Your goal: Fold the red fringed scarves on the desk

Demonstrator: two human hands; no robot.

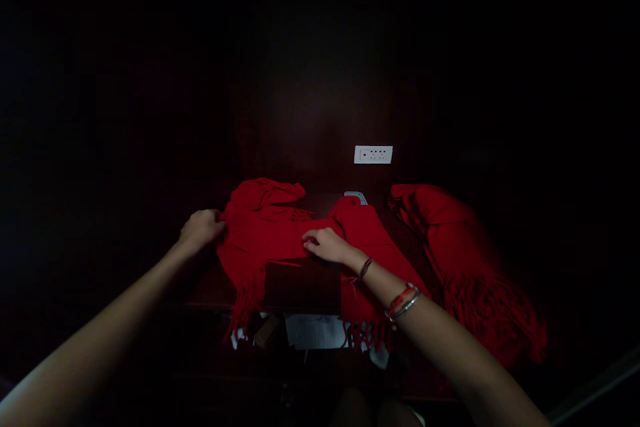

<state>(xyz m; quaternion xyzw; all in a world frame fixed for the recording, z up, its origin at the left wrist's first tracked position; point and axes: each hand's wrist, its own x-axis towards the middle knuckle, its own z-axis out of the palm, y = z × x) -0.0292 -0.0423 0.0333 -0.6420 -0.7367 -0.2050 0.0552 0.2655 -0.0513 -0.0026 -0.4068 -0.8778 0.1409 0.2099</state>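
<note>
A red scarf [270, 233] with fringed ends lies across a dark surface. At its left edge my left hand [203, 230] is closed, with the cloth gripped between the fingers. My right hand [327, 245] pinches the same stretch of cloth further right, thumb and fingers curled together. Fringe [247, 297] hangs over the front edge below the left part. Behind my right wrist, more red cloth [375, 247] extends to the right and also ends in fringe; whether it is the same scarf I cannot tell.
Another bundled red scarf [457, 233] with long fringe lies at the right. A white wall socket [373, 155] sits on the dark back panel. A small pale, flat object [356, 197] lies behind the cloth. Under the front edge, pale sheets [317, 332] show. Surroundings are very dark.
</note>
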